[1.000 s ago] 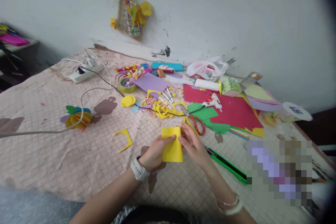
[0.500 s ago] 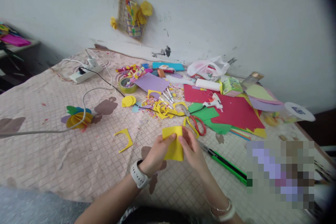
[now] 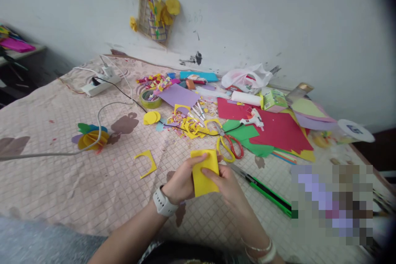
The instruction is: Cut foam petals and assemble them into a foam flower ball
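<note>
Nearest to the camera are the person's two hands. The left hand (image 3: 182,179), with a white sport watch (image 3: 163,201) on its wrist, and the right hand (image 3: 225,185), with thin pale bracelets (image 3: 259,251) on its wrist, are both closed on a folded rectangle of yellow paper (image 3: 204,173). The left fingers wrap over its upper edge, and the right fingers press on its face. The paper is held over a pale pink quilted cloth (image 3: 62,185), and I cannot tell if it touches this cloth.

To the right of the hands lies a green-handled utility knife (image 3: 266,192), and a pixelated patch hides the area beyond it. To the left lies a yellow paper arch (image 3: 145,163). A little farther, just behind the hands, are scissors with red and yellow handles (image 3: 229,148), beside a heap of yellow paper scraps (image 3: 190,126).

Farther left is a folded yellow paper flower (image 3: 93,140) under a grey cable (image 3: 99,119). Farther back are a roll of tape (image 3: 150,99), a lilac paper sheet (image 3: 178,95), and a red paper sheet (image 3: 272,132) with a white hot glue gun (image 3: 252,119) on it. Behind them are a white plastic bag (image 3: 247,76) and a white power strip (image 3: 99,84). Farthest away, a yellow paper-flower decoration (image 3: 153,14) hangs on the white wall (image 3: 278,20).
</note>
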A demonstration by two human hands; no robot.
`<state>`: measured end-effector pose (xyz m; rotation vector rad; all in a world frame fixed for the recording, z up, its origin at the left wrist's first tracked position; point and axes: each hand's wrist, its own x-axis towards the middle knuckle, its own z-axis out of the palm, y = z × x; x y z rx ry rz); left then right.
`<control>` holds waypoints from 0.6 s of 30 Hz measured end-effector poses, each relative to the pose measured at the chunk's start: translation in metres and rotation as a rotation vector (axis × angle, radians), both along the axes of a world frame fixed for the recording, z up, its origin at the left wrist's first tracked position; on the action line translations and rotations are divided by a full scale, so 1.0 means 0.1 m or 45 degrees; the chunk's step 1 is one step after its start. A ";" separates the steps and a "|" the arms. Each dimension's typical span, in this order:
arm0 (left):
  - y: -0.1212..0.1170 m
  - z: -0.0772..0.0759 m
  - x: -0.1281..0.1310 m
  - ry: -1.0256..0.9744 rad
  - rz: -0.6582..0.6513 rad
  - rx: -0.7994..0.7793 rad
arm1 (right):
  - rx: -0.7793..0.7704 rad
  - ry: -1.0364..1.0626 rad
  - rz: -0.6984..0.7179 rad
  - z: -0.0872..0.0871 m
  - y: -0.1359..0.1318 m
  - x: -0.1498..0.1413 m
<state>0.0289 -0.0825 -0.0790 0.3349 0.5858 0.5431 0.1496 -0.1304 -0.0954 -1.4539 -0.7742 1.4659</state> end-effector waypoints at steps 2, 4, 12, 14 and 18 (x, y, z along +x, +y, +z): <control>0.02 0.03 -0.01 -0.066 0.001 -0.035 | -0.005 0.001 0.005 0.00 -0.01 -0.01; 0.02 0.05 -0.01 -0.088 -0.004 -0.053 | -0.005 0.003 0.018 0.00 -0.02 -0.01; -0.02 0.09 0.00 -0.181 0.102 0.094 | 0.019 0.039 0.027 0.05 -0.03 -0.02; -0.01 0.09 0.02 -0.208 0.153 0.100 | 0.024 0.051 0.002 0.07 -0.03 -0.05; 0.00 0.09 0.06 -0.141 0.148 0.098 | 0.030 0.065 -0.019 0.08 -0.01 -0.10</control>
